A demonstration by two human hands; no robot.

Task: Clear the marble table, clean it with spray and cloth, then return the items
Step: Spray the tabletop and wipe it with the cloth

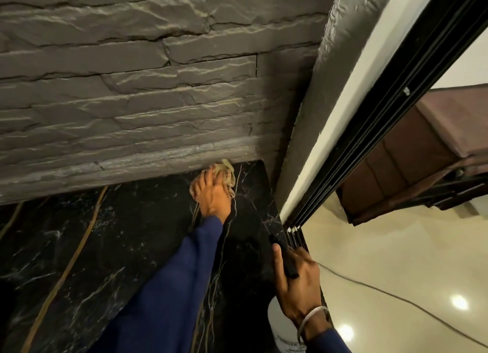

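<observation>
Your left grip [210, 194] presses the crumpled pale cloth [229, 175] into the black marble bench's [92, 247] far-right corner; right grip [295, 281] holds the white spray bottle [277, 329].

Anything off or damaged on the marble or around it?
Nothing stands out. The left hand presses the cloth at the marble table's back corner; the right hand holds the spray bottle. No spill or breakage shows.

Left hand [211, 191]: arm extended forward in a dark blue sleeve, palm down, fingers curled. Right hand [295, 281]: drawn close to the body, fingers wrapped in a grip, thin silver bangle [311, 318] at wrist.
</observation>
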